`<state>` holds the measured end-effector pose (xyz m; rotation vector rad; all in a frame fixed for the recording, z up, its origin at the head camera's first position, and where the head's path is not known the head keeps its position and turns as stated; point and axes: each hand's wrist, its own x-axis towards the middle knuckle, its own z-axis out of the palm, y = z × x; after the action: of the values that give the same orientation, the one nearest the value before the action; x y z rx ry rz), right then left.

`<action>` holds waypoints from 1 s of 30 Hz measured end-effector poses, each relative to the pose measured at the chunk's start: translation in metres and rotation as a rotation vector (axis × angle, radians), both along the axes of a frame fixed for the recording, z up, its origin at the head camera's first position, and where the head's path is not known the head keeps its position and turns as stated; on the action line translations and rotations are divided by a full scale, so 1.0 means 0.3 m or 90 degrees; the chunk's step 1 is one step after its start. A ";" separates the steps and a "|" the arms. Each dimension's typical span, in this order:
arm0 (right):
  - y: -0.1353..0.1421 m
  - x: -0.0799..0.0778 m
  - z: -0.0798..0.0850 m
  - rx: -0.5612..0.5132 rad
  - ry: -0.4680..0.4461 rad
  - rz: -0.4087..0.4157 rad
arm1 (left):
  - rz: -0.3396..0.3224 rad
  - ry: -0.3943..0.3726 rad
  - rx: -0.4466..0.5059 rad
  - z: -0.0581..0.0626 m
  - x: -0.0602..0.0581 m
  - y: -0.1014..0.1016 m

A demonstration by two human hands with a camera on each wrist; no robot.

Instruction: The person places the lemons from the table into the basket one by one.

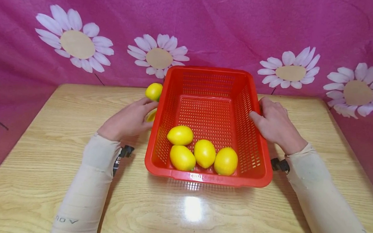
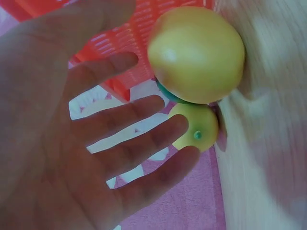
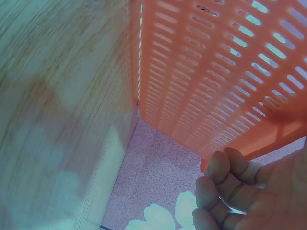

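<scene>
A red plastic basket (image 1: pixel 233 181) with slotted walls stands on the table, with several yellow lemons (image 1: pixel 204 153) gathered at its near end. My right hand (image 1: pixel 276 125) grips the basket's right rim, thumb over the top and fingers curled outside. By the left wall, my left hand (image 1: pixel 130 119) has its fingers extended and spread in the left wrist view, holding nothing. Close to those fingers lies a lemon (image 2: pixel 196 55), largely hidden by hand and basket in the head view. Farther back is another lemon (image 1: pixel 154 91), with a bit of something green (image 2: pixel 170 93) between them.
The light wooden table (image 1: pixel 132 204) ends at the back against a pink cloth (image 1: pixel 215 34) printed with white daisies. This cloth also hangs along both sides. A small black device (image 1: pixel 127 151) sits at the left wrist, another (image 1: pixel 279 165) at the right.
</scene>
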<state>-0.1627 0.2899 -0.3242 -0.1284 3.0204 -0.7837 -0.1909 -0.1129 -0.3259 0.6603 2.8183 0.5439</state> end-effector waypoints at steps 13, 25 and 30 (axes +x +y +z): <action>0.002 0.002 -0.003 0.001 0.002 -0.007 | -0.037 -0.011 -0.011 -0.025 -0.013 -0.004; 0.004 0.000 -0.001 0.004 0.009 -0.005 | -0.045 -0.026 0.010 -0.042 -0.014 0.009; 0.003 -0.001 -0.006 0.005 0.013 -0.003 | -0.067 -0.015 0.012 -0.051 -0.012 0.013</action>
<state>-0.1630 0.2909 -0.3259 -0.1292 3.0436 -0.7746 -0.1944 -0.1090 -0.3412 0.7950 2.7419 0.5572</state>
